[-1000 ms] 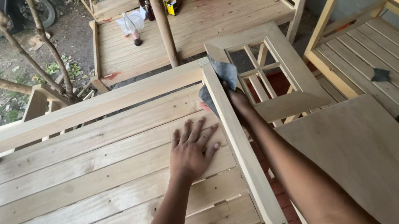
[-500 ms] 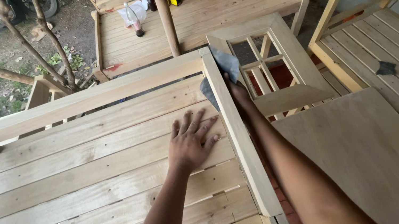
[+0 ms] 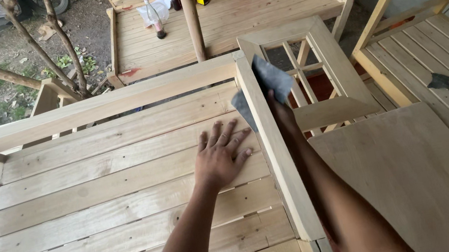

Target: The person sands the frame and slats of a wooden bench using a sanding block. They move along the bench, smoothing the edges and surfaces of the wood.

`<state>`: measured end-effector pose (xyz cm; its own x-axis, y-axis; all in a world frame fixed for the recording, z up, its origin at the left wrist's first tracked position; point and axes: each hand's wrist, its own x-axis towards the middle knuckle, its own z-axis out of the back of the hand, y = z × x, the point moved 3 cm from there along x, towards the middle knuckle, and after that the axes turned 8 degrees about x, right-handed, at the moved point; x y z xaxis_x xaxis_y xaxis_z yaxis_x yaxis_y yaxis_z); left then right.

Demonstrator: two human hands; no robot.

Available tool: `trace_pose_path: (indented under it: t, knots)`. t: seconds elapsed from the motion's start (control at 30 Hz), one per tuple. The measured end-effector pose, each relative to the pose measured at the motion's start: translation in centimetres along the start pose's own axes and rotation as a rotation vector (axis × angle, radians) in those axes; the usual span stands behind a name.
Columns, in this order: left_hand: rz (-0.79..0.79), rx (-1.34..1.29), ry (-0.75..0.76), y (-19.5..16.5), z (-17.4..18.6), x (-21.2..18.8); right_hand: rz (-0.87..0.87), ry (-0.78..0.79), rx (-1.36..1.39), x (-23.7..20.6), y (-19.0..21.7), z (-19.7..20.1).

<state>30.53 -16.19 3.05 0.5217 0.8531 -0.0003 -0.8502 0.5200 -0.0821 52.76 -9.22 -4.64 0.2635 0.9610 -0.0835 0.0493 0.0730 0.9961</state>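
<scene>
two hands [image 3: 223, 155], one sandpaper sheet [image 3: 266, 85]

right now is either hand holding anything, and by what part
The right hand holds a grey sheet of sandpaper, folded over the bed's side rail, by its lower part. The left hand holds nothing; it lies flat on the slats.

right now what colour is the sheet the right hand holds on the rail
Dark grey-blue sandpaper sheet, clearest in the head view.

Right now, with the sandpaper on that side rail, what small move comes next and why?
Probably draw the sandpaper along the side rail toward you: the right hand presses it near the far corner, and the left hand braces on the slats.
</scene>
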Motion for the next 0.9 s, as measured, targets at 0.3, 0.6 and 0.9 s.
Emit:
trace_pose_path:
  t: [0.3,0.6,0.9]
  knots:
    - [-0.032,0.083,0.003,0.0,-0.4,0.1,-0.067,-0.020,0.117,-7.3,-2.5,2.1]
    - [-0.028,0.017,-0.004,-0.5,0.3,-0.1,-0.262,-0.029,0.484,-23.3,-4.7,4.8]
    - [-0.010,0.032,0.022,-0.2,0.3,-0.1,-0.272,-0.033,0.160,-4.0,-0.7,1.4]
